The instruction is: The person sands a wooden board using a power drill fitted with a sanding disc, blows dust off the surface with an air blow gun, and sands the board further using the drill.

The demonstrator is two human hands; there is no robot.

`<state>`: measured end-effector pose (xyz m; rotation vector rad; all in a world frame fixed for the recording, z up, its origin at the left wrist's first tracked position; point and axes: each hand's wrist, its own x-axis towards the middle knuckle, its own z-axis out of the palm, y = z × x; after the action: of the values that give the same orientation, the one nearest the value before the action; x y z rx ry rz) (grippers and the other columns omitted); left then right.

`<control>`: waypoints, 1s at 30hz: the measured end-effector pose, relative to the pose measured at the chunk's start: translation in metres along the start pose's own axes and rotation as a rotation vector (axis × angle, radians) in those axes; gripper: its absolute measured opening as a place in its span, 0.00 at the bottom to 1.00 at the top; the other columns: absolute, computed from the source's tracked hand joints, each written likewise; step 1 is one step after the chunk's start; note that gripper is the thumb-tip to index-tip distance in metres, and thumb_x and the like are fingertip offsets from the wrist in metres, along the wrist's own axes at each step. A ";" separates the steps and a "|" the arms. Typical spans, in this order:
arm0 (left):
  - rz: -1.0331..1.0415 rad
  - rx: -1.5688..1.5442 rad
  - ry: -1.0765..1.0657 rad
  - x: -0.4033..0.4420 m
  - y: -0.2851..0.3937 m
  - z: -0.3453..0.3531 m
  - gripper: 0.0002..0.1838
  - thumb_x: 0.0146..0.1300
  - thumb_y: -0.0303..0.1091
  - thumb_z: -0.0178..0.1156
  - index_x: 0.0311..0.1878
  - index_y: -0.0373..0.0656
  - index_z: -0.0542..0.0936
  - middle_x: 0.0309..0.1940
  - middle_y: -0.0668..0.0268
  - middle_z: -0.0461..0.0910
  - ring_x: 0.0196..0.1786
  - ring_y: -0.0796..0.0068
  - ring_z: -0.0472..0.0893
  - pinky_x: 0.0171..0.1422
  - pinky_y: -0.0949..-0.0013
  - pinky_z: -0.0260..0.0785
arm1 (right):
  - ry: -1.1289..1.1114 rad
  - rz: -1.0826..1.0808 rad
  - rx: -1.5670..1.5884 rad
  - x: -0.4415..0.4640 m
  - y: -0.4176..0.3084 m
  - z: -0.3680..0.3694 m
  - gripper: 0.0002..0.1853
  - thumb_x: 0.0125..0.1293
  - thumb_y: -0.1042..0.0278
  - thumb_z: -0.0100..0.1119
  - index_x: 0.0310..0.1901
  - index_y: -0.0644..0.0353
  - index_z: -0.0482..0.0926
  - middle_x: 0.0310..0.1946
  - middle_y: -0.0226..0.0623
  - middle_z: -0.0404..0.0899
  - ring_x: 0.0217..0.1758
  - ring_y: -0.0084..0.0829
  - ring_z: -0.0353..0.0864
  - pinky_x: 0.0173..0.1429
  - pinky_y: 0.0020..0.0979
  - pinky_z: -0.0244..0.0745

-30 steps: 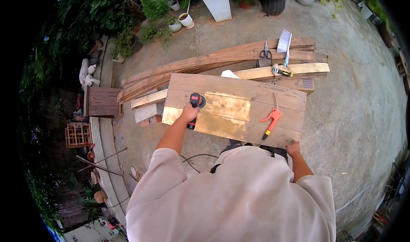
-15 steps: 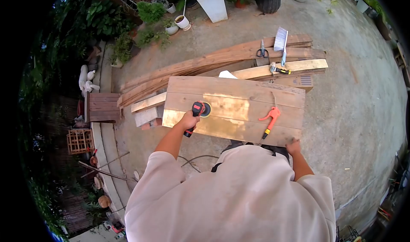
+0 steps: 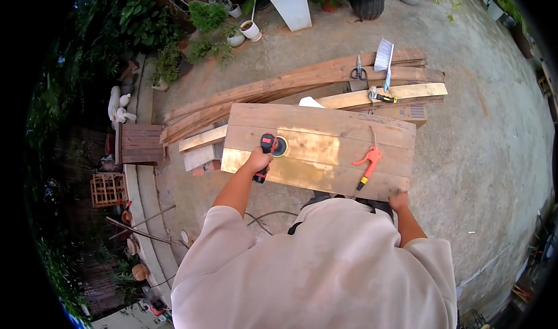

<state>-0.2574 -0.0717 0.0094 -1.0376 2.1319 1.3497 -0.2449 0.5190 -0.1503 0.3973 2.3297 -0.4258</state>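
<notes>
My left hand (image 3: 259,159) is wrapped round the grip of a black and red power sander (image 3: 268,143). The sander's round yellow-edged pad lies against the wooden board (image 3: 238,132), beside a lighter, shiny patch of its planks. At the board's near right corner is my right hand (image 3: 399,200), its fingers at the edge; how they are bent is too small to tell. An orange air blow gun (image 3: 370,162) with a yellow and black end rests on the right part of the board.
Behind the board lie long planks (image 3: 267,85) with scissors (image 3: 358,72), a brush (image 3: 384,56) and a yellow-black tool (image 3: 383,97) on them. A cardboard box (image 3: 416,114) sits beneath. Potted plants (image 3: 290,6) stand at the back, a small wooden table (image 3: 141,143) at the left.
Compared with a second ago, the sander in my left hand is slightly lower and farther right on the board. My right hand has stayed at the corner.
</notes>
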 end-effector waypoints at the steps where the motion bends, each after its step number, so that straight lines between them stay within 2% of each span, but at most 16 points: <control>1: 0.003 -0.023 -0.039 0.002 -0.002 -0.001 0.07 0.59 0.25 0.58 0.40 0.34 0.75 0.22 0.59 0.77 0.19 0.66 0.79 0.24 0.59 0.75 | -0.010 -0.003 -0.003 0.001 0.001 0.003 0.48 0.57 0.52 0.66 0.77 0.68 0.61 0.77 0.73 0.53 0.84 0.59 0.52 0.83 0.45 0.57; 4: 0.041 -0.085 0.139 0.021 -0.005 0.003 0.08 0.60 0.26 0.59 0.40 0.33 0.76 0.24 0.59 0.78 0.20 0.65 0.80 0.25 0.58 0.74 | 0.017 0.011 0.033 -0.005 0.002 0.004 0.48 0.58 0.52 0.65 0.77 0.69 0.61 0.77 0.73 0.52 0.84 0.59 0.51 0.83 0.45 0.57; 8: 0.001 0.027 -0.074 0.024 -0.001 -0.003 0.08 0.60 0.26 0.59 0.40 0.33 0.76 0.24 0.59 0.79 0.21 0.65 0.81 0.26 0.58 0.74 | 0.003 0.006 -0.004 -0.004 -0.003 0.000 0.48 0.58 0.52 0.65 0.77 0.68 0.61 0.78 0.73 0.50 0.84 0.59 0.51 0.83 0.46 0.57; 11: 0.083 -0.002 0.112 0.024 0.009 0.006 0.09 0.60 0.26 0.59 0.41 0.33 0.76 0.25 0.58 0.80 0.21 0.65 0.82 0.27 0.57 0.75 | -0.008 0.023 0.013 -0.008 -0.003 0.001 0.48 0.58 0.52 0.66 0.77 0.66 0.61 0.78 0.73 0.49 0.83 0.60 0.54 0.83 0.46 0.58; 17: 0.039 0.074 -0.042 0.031 0.008 0.004 0.10 0.60 0.26 0.59 0.43 0.32 0.76 0.26 0.57 0.80 0.21 0.64 0.82 0.27 0.58 0.75 | 0.009 -0.001 -0.014 0.001 0.004 0.008 0.48 0.58 0.53 0.68 0.77 0.66 0.60 0.79 0.73 0.47 0.82 0.61 0.56 0.83 0.46 0.59; 21: 0.076 0.018 0.092 0.027 0.016 0.010 0.11 0.60 0.26 0.59 0.44 0.32 0.76 0.24 0.57 0.79 0.20 0.65 0.81 0.25 0.58 0.74 | -0.003 0.015 0.019 -0.008 0.001 -0.001 0.48 0.59 0.53 0.69 0.78 0.66 0.59 0.77 0.75 0.50 0.84 0.61 0.51 0.83 0.45 0.57; 24: 0.010 0.065 -0.154 0.036 0.008 0.000 0.11 0.60 0.26 0.59 0.44 0.32 0.75 0.23 0.57 0.79 0.20 0.64 0.81 0.26 0.58 0.74 | -0.024 -0.005 0.017 -0.007 -0.004 -0.005 0.48 0.59 0.53 0.68 0.77 0.67 0.59 0.76 0.77 0.52 0.84 0.61 0.48 0.84 0.45 0.55; 28: 0.029 0.005 0.033 0.041 0.002 -0.005 0.09 0.59 0.26 0.59 0.41 0.32 0.76 0.23 0.57 0.78 0.21 0.64 0.81 0.26 0.58 0.74 | -0.005 -0.014 0.018 -0.007 -0.001 -0.001 0.48 0.59 0.53 0.67 0.77 0.70 0.60 0.76 0.78 0.52 0.84 0.61 0.47 0.85 0.45 0.54; 30: 0.037 0.014 0.074 0.036 0.002 -0.010 0.08 0.59 0.26 0.58 0.40 0.32 0.76 0.22 0.57 0.78 0.21 0.64 0.81 0.26 0.58 0.75 | -0.020 0.010 -0.005 -0.011 -0.006 -0.008 0.46 0.61 0.53 0.67 0.77 0.68 0.60 0.77 0.75 0.52 0.85 0.58 0.47 0.84 0.44 0.55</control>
<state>-0.2814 -0.0935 -0.0095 -1.0630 2.2217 1.3306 -0.2445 0.5155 -0.1360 0.3998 2.3077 -0.4179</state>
